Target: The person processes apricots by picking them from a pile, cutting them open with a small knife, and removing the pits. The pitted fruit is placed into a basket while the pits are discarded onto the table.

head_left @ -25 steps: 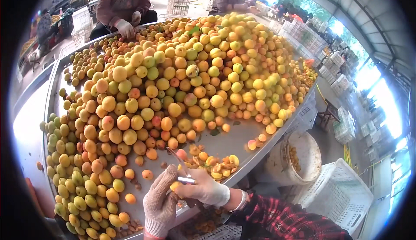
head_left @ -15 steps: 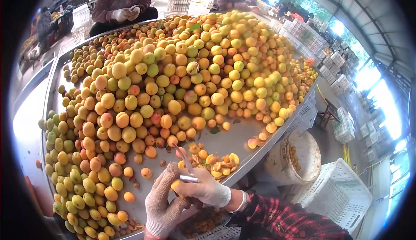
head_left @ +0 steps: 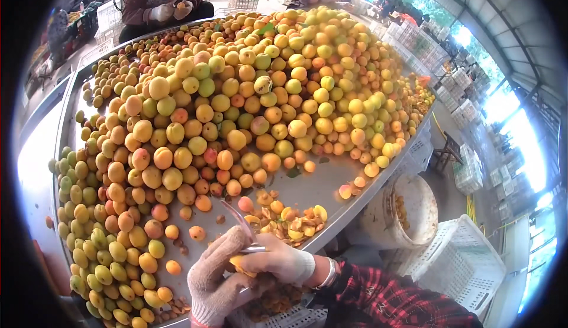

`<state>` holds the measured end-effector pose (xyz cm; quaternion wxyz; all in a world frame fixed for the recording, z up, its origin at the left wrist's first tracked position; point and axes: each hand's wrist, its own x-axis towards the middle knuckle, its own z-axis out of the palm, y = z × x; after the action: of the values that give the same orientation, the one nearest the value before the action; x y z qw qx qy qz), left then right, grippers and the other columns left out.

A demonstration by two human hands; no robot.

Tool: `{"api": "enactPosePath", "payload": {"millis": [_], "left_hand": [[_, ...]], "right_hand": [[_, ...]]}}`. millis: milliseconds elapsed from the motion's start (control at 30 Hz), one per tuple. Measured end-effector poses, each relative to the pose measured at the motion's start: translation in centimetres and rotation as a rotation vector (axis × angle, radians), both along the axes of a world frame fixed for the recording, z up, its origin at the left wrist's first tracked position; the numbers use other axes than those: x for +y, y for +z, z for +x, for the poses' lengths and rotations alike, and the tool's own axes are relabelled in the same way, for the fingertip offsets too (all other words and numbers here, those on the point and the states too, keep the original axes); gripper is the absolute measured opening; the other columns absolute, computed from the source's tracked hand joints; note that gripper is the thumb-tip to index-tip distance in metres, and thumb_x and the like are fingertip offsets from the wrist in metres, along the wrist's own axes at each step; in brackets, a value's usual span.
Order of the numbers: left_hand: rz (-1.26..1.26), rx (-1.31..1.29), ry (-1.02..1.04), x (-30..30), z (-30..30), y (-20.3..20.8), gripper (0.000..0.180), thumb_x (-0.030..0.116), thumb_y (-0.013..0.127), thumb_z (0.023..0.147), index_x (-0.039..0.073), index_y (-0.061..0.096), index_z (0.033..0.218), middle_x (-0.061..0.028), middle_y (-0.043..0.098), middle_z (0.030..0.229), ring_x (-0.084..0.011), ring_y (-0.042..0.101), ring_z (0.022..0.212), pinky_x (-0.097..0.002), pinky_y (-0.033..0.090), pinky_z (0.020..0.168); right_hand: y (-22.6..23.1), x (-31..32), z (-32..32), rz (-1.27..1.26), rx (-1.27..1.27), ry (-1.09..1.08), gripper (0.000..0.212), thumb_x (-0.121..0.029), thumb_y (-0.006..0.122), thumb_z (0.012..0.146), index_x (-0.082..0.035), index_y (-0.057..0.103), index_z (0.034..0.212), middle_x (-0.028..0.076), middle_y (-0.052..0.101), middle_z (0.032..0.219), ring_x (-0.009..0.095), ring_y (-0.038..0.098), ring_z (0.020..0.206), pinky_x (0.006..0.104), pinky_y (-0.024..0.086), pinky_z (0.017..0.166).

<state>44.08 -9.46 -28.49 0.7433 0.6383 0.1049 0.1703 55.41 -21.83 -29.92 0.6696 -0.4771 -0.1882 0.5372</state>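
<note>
In my right hand (head_left: 281, 262), in a pale knit glove, is a small knife (head_left: 242, 217) with a curved blade and a metal handle. The blade points up and to the left. My gloved left hand (head_left: 214, 278) is right beside it, its fingers curled around a yellow-orange apricot (head_left: 241, 265). My right thumb presses on this fruit, and most of it is hidden between the gloves. Just beyond my hands lies a heap of cut apricot pieces (head_left: 299, 226) on the metal table.
Whole apricots (head_left: 236, 139) are piled high over the table (head_left: 322, 186). Below the table's near edge sits a crate (head_left: 290, 317) with cut pieces. To the right stand a dirty white bucket (head_left: 417, 209) and a white plastic crate (head_left: 458, 269). Across the table sits a gloved person (head_left: 163, 5).
Both my hands have shifted slightly left, and the knife blade now leans farther left. The right hand's grip on the handle has turned a little. The person across has moved their hands.
</note>
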Motion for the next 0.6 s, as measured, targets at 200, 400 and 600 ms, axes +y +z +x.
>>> {"api": "enactPosePath", "payload": {"millis": [200, 400, 600], "left_hand": [[-0.031, 0.104, 0.092, 0.1, -0.2, -0.2, 0.047, 0.006, 0.068, 0.08, -0.009, 0.057, 0.124, -0.0133, 0.063, 0.117, -0.0196, 0.06, 0.105, -0.0311, 0.048, 0.092], [0.002, 0.03, 0.079, 0.1, 0.0, -1.7, 0.047, 0.013, 0.07, 0.084, -0.009, 0.057, 0.123, -0.0133, 0.062, 0.119, -0.019, 0.059, 0.105, -0.0307, 0.047, 0.093], [0.062, 0.049, 0.082, 0.1, 0.3, -1.5, 0.041, 0.003, 0.063, 0.084, -0.004, 0.059, 0.123, -0.0141, 0.062, 0.122, -0.019, 0.062, 0.103, -0.0297, 0.049, 0.088]], "right_hand": [[1.2, -0.6, 1.2, -0.013, -0.105, 0.207, 0.041, -0.041, 0.06, 0.092, -0.005, 0.056, 0.11, 0.0, 0.058, 0.078, 0.006, 0.057, 0.056, 0.0185, 0.045, 0.047], [0.6, 0.1, 0.0, -0.062, -0.227, 0.019, 0.032, -0.031, 0.065, 0.088, -0.003, 0.059, 0.102, -0.001, 0.058, 0.079, 0.005, 0.053, 0.059, 0.0201, 0.043, 0.051], [1.6, 0.5, -0.2, -0.103, -0.136, -0.017, 0.029, -0.027, 0.063, 0.088, -0.002, 0.06, 0.102, -0.002, 0.058, 0.078, 0.005, 0.054, 0.064, 0.0211, 0.043, 0.055]]}}
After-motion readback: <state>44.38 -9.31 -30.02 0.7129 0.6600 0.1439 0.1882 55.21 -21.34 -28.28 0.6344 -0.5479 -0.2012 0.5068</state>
